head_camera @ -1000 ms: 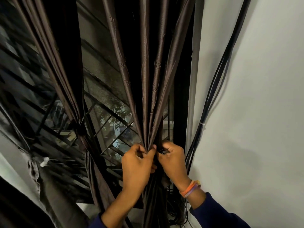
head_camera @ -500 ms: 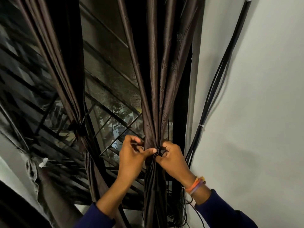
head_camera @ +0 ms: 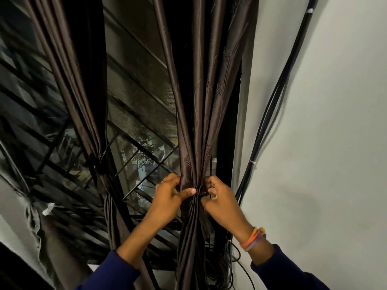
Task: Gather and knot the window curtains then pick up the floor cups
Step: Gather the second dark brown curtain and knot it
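A dark brown curtain [head_camera: 201, 114] hangs in folds in front of me, pinched into a narrow bunch at hand height. My left hand [head_camera: 167, 197] wraps the bunch from the left, thumb pressed across its front. My right hand [head_camera: 222, 201] grips the same bunch from the right, fingers pinching a small dark tie or clip against the fabric. A second brown curtain [head_camera: 83, 101] hangs to the left, tied at its waist with a dark band [head_camera: 98, 166]. No floor cups are in view.
A window with a black metal grille [head_camera: 134, 164] and mesh lies behind the curtains. A bundle of black cables [head_camera: 270, 114] runs down the white wall [head_camera: 324, 143] on the right and coils near the floor. Grey cloth [head_camera: 39, 222] hangs at the lower left.
Both hands have slid slightly up the bunch and tightened the gather. The left thumb now lies across the front of the fabric. The view has shifted a little rightwards.
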